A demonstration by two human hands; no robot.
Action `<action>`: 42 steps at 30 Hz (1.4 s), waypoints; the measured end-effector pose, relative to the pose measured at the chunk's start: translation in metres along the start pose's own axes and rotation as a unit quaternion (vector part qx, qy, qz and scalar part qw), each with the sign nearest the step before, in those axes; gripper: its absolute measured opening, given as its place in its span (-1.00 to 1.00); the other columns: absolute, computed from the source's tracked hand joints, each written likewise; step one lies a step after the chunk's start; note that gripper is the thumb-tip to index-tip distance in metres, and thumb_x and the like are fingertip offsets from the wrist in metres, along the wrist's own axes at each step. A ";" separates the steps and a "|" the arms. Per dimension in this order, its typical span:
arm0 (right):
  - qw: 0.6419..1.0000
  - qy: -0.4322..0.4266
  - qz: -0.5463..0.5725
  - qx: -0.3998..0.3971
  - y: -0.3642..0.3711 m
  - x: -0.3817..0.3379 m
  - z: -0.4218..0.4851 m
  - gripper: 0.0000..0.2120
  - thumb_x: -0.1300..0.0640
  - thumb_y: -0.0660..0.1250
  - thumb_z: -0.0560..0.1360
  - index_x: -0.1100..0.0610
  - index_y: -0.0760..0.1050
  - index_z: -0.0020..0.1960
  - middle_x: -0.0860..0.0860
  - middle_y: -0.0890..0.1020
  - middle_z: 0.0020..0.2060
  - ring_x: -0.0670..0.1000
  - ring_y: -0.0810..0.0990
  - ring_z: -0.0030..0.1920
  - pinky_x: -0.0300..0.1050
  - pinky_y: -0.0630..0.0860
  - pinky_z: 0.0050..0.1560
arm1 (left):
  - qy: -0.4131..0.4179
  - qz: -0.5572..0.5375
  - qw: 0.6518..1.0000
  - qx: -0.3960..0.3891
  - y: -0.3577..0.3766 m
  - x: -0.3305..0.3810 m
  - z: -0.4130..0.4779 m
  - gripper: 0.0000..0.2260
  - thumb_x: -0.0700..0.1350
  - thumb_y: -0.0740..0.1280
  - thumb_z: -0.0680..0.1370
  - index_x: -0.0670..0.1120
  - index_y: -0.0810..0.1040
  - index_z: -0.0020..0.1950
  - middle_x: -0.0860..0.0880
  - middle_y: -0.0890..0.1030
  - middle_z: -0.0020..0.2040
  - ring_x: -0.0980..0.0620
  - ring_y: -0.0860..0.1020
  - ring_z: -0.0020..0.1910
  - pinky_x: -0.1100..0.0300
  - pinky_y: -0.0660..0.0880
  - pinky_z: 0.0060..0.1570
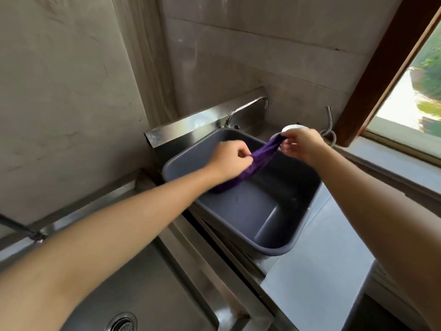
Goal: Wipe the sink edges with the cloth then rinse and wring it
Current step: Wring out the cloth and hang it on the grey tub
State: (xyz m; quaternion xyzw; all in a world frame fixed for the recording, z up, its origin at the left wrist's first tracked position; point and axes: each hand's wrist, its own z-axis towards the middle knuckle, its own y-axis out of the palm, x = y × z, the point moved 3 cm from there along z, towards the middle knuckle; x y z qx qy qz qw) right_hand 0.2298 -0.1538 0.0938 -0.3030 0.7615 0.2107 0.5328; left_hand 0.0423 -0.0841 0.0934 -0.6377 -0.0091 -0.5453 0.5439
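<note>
A purple cloth [261,157] is stretched between my two hands above a grey plastic basin [310,204]. My left hand [229,161] pinches the cloth near its lower end, and the rest of it droops below my wrist into the basin. My right hand [301,145] grips the upper end, higher and to the right. The steel sink [148,297] with its round drain [121,322] lies at the lower left, under my left forearm.
A chrome tap [248,107] stands behind the basin against the steel backsplash. A white round object [292,127] and a metal hose [330,132] sit behind my right hand. A steel counter [317,271] runs to the right; a window [415,96] is at the far right.
</note>
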 end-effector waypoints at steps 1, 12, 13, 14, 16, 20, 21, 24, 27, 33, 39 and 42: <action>0.999 0.014 -0.033 0.016 -0.006 0.011 0.003 -0.86 0.30 0.29 0.47 0.22 0.41 -0.25 0.08 0.41 -0.43 -0.08 0.47 -0.63 -0.25 0.52 -0.55 | -0.032 -0.018 0.999 -0.032 0.015 -0.002 -0.002 -0.93 -0.20 0.36 0.42 -0.13 0.65 -0.17 -0.11 0.69 -0.19 -0.05 0.64 -0.18 0.23 0.53 -0.15; 0.983 0.105 -0.145 -0.033 0.054 0.069 0.038 -0.81 0.34 0.21 0.53 0.30 0.33 -0.25 0.15 0.43 -0.36 0.11 0.53 -0.39 -0.12 0.53 -0.60 | -0.304 0.029 0.941 -0.145 0.033 -0.096 0.022 -0.88 -0.22 0.26 0.47 -0.27 0.52 -0.13 -0.19 0.58 -0.28 -0.26 0.66 -0.29 0.05 0.61 -0.39; 0.982 0.108 -0.148 -0.040 0.065 0.075 0.042 -0.82 0.33 0.20 0.54 0.30 0.33 -0.25 0.16 0.43 -0.35 0.11 0.53 -0.38 -0.09 0.57 -0.52 | -0.323 0.032 0.933 -0.154 0.034 -0.106 0.023 -0.86 -0.25 0.26 0.48 -0.30 0.53 -0.06 -0.25 0.62 -0.19 -0.28 0.66 -0.23 -0.04 0.63 -0.32; 0.980 0.108 -0.159 -0.047 0.075 0.081 0.045 -0.84 0.32 0.20 0.54 0.32 0.35 -0.22 0.16 0.45 -0.33 0.10 0.53 -0.37 -0.06 0.61 -0.39 | -0.339 0.039 0.924 -0.172 0.036 -0.114 0.024 -0.82 -0.26 0.25 0.49 -0.33 0.51 0.03 -0.29 0.63 -0.11 -0.30 0.66 -0.16 -0.09 0.63 -0.28; 0.975 0.090 -0.195 -0.059 0.092 0.091 0.053 -0.92 0.28 0.21 0.54 0.32 0.42 -0.06 0.17 0.50 -0.28 0.07 0.52 -0.35 -0.03 0.58 -0.18 | -0.354 0.071 0.905 -0.227 0.041 -0.126 0.023 -0.75 -0.26 0.21 0.52 -0.37 0.46 0.14 -0.32 0.61 -0.02 -0.29 0.65 -0.07 -0.11 0.63 -0.17; 0.913 -0.024 -0.402 -0.072 0.100 0.106 0.058 -0.69 0.22 0.26 0.47 0.25 0.48 0.20 0.15 0.57 -0.09 0.12 0.56 -0.11 -0.06 0.49 -0.01 | -0.270 0.231 0.901 -0.248 0.039 -0.132 0.033 -0.75 -0.25 0.19 0.53 -0.27 0.53 0.15 -0.19 0.65 0.02 -0.15 0.65 -0.11 0.14 0.54 -0.19; 0.871 -0.063 -0.482 -0.066 0.096 0.110 0.057 -0.67 0.21 0.26 0.46 0.24 0.48 0.21 0.16 0.59 0.03 0.16 0.56 0.03 -0.05 0.49 0.08 | -0.241 0.255 0.905 -0.239 0.040 -0.135 0.037 -0.73 -0.25 0.20 0.51 -0.22 0.55 0.17 -0.15 0.66 0.04 -0.12 0.65 -0.06 0.15 0.52 -0.23; 0.760 -0.136 -0.634 -0.044 0.083 0.122 0.049 -0.66 0.26 0.20 0.45 0.22 0.45 0.22 0.20 0.49 0.18 0.24 0.45 0.21 0.09 0.48 0.16 | -0.203 0.173 0.920 -0.286 0.051 -0.141 0.041 -0.74 -0.26 0.27 0.51 -0.11 0.60 0.17 -0.05 0.64 0.00 -0.01 0.60 -0.07 0.15 0.52 -0.20; 0.675 -0.182 -0.715 -0.029 0.075 0.130 0.044 -0.69 0.27 0.18 0.47 0.21 0.41 0.22 0.18 0.43 0.17 0.22 0.39 0.21 0.10 0.43 0.09 | -0.132 0.141 0.903 -0.384 0.064 -0.138 0.037 -0.66 -0.28 0.27 0.53 -0.06 0.54 0.29 -0.08 0.59 0.22 -0.01 0.55 0.14 0.16 0.47 0.11; 0.655 -0.135 -0.725 -0.167 0.079 0.155 0.041 -0.47 -0.05 0.38 0.43 0.11 0.29 0.29 0.15 0.32 0.24 0.23 0.33 0.26 0.14 0.44 0.12 | -0.028 0.305 0.803 -0.512 0.087 -0.137 0.028 -0.53 -0.14 0.26 0.56 0.06 0.29 0.47 -0.06 0.33 0.46 -0.08 0.33 0.41 0.04 0.27 0.39; 0.662 -0.067 -0.715 -0.213 0.087 0.152 0.035 -0.40 -0.13 0.40 0.40 0.08 0.31 0.32 0.14 0.32 0.26 0.21 0.31 0.28 0.11 0.42 0.21 | -0.016 0.353 0.773 -0.528 0.077 -0.117 0.027 -0.65 -0.08 0.21 0.59 0.03 0.42 0.39 0.00 0.45 0.38 -0.02 0.42 0.32 0.22 0.34 0.14; 0.654 -0.013 -0.705 -0.274 0.088 0.128 0.027 -0.51 -0.13 0.34 0.46 0.07 0.40 0.31 0.11 0.42 0.20 0.12 0.46 0.15 -0.05 0.49 0.03 | -0.046 0.346 0.783 -0.515 0.056 -0.099 0.028 -0.65 -0.06 0.19 0.61 0.00 0.42 0.40 -0.01 0.44 0.39 -0.03 0.43 0.32 0.32 0.40 -0.18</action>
